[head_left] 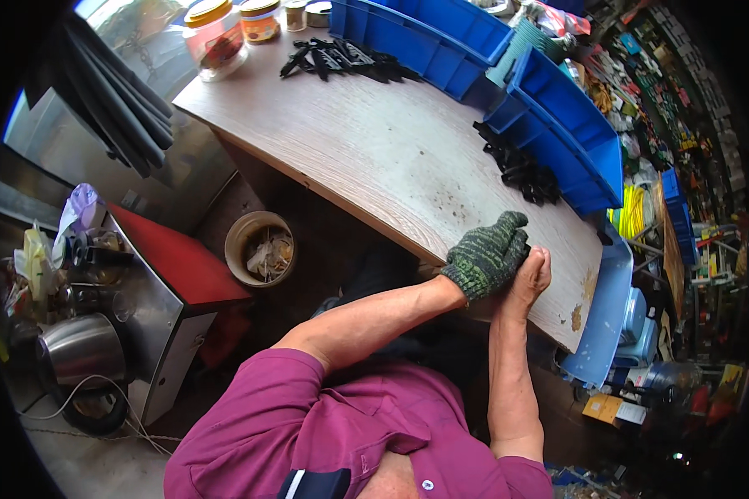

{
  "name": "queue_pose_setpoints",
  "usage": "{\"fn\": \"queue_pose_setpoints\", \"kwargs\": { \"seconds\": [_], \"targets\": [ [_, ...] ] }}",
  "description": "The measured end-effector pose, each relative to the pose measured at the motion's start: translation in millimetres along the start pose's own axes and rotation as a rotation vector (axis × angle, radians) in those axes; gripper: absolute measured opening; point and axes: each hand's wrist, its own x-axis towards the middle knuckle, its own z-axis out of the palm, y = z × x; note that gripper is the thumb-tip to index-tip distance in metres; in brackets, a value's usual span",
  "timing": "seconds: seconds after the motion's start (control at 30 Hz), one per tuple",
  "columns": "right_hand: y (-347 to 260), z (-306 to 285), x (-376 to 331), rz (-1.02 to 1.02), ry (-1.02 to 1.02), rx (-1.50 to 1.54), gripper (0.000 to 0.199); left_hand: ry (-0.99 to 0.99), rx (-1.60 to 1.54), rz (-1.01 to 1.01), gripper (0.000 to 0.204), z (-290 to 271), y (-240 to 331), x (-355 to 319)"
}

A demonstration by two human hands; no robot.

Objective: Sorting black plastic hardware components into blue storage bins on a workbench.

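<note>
My left hand [486, 256], in a dark green knitted glove, is closed at the table's front edge, its fingers curled together. Right beside it, touching the glove, is my bare right hand [531, 283], closed with the thumb side up. Whatever the two hands hold between them is hidden by the glove and the fingers. Nearest to them on the wood-grain table [374, 141] lies a pile of small black parts [520, 170]. A second pile of black, slender parts [341, 58] lies at the far side.
Two blue bins [420, 41] [558, 133] line the table's far and right sides. Lidded jars [216, 41] stand at the far left corner. A waste bucket [260, 249] sits on the floor, beside a red-topped cabinet [171, 249] bearing a metal kettle [83, 349]. Crowded shelves fill the right.
</note>
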Motion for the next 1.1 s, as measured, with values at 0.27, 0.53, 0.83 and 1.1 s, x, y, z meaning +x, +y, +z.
{"fn": "queue_pose_setpoints", "kwargs": {
  "seconds": [0.27, 0.53, 0.83, 1.1],
  "targets": [
    [-14.0, 3.0, -7.8, 0.154, -0.032, 0.084, 0.024, -0.125, -0.170, -0.045, 0.033, -13.2, -9.8, -9.1],
    [-23.0, 14.1, -8.2, 0.124, -0.011, 0.058, 0.024, -0.084, -0.158, -0.143, 0.028, -27.2, 7.8, -15.4],
    [-16.3, 5.4, -7.8, 0.228, -0.126, 0.153, 0.024, -0.050, -0.114, -0.123, 0.027, -27.6, 4.4, -20.2],
    [-17.2, 0.9, -2.4, 0.179, -0.187, 0.070, 0.028, -0.071, -0.091, -0.078, 0.025, -29.4, 7.9, -18.4]
  ]
}}
